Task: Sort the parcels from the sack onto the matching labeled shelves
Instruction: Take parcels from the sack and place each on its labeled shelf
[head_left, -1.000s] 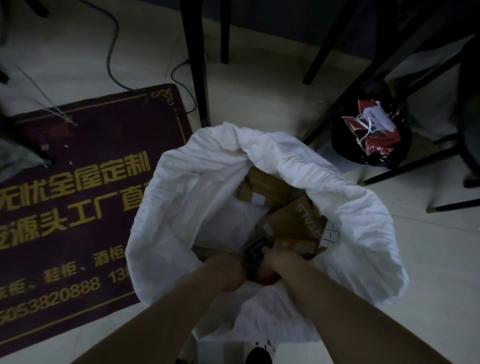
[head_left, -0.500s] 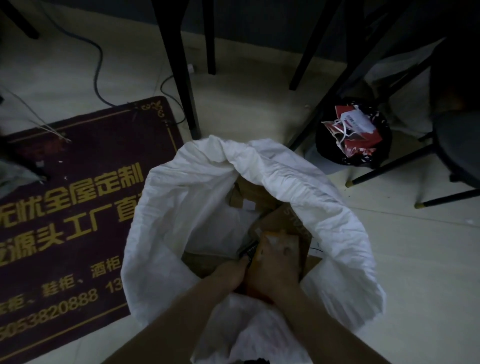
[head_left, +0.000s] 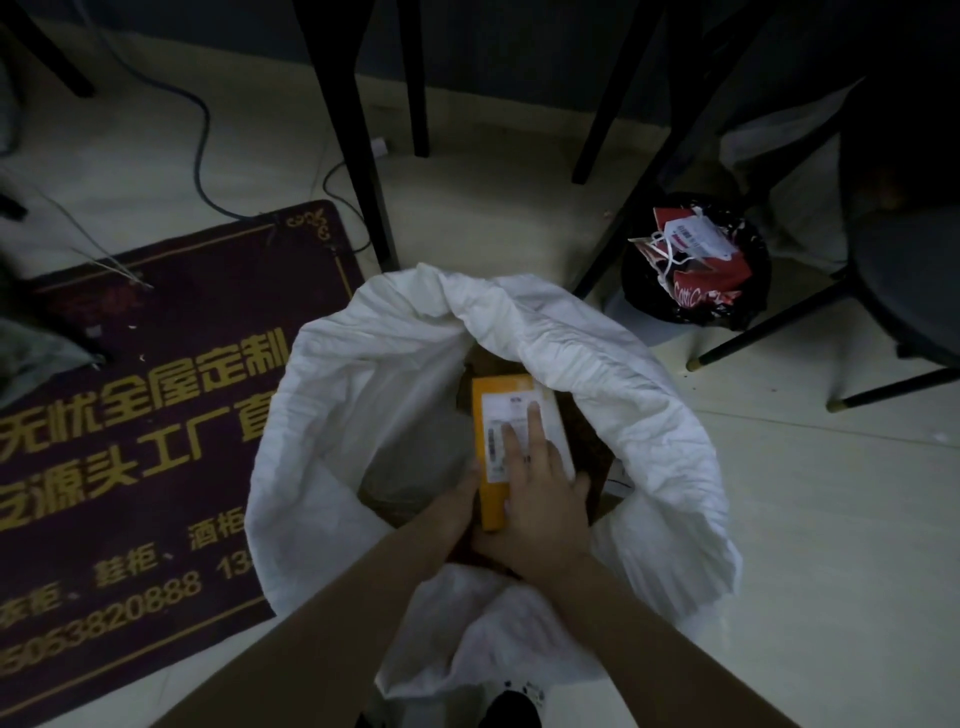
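A white sack stands open on the floor, with a dark red mat printed in yellow to its left and a black bin of red litter beyond it on the right. In the sack's mouth is a yellow parcel, held above brown boxes. The right hand lies flat on it, fingers straight across the white label. The left hand touches the parcel's left edge; its grip cannot be made out.
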